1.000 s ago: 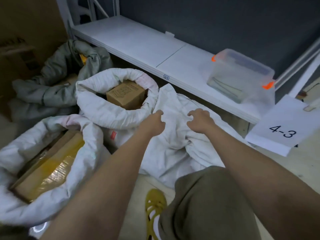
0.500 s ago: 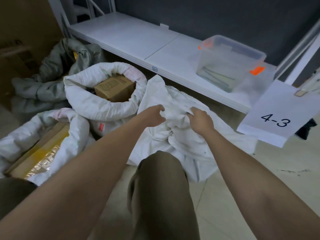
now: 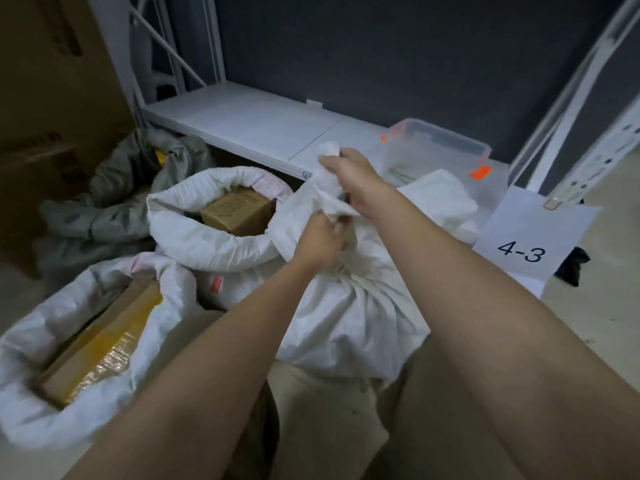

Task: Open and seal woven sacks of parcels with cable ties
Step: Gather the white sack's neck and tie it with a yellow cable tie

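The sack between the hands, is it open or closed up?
Closed: sack is bunched into a neck, gripped by left hand and right hand.

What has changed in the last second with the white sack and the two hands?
Both hands have lifted the sack upright and bunched its top into a neck. The right hand now grips the top, the left hand grips below it. The two open sacks with boxes stayed as they were.

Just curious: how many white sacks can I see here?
3: one open at near left, one open behind it, one gathered in both hands. Others may be hidden.
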Available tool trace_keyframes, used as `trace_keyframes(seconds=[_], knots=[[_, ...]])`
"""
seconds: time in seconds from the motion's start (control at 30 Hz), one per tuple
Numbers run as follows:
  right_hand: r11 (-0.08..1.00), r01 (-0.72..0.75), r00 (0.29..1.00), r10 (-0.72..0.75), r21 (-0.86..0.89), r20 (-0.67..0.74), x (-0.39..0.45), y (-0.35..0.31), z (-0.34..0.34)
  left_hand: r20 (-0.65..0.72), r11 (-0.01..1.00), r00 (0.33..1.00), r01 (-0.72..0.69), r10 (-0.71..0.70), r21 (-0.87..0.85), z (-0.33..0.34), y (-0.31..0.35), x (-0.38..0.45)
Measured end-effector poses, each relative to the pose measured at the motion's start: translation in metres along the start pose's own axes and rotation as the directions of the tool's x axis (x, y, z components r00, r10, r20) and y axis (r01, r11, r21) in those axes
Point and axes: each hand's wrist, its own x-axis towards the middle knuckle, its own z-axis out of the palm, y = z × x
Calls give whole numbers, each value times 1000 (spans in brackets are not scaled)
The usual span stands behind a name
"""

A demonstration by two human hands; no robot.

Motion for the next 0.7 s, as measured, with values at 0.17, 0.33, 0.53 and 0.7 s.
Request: trace_keyframes(seconds=[0.17, 0.33, 0.53, 0.7], knots=[[644, 111, 861, -443, -757, -251, -60, 47, -45, -9, 987, 988, 155, -155, -35, 10, 7, 13], [763, -61, 895, -244, -643, -374, -74, 121, -72, 5, 979, 987, 158, -159, -129, 33, 18, 27], [788, 5, 951, -193, -616, -240, -5, 185, -80, -78, 946, 955, 270, -287, -181, 57, 0, 70], [846, 88, 956, -220, -527, -193, 81, 218, -75, 71, 924, 934, 356, -349, -140, 75, -36, 106]])
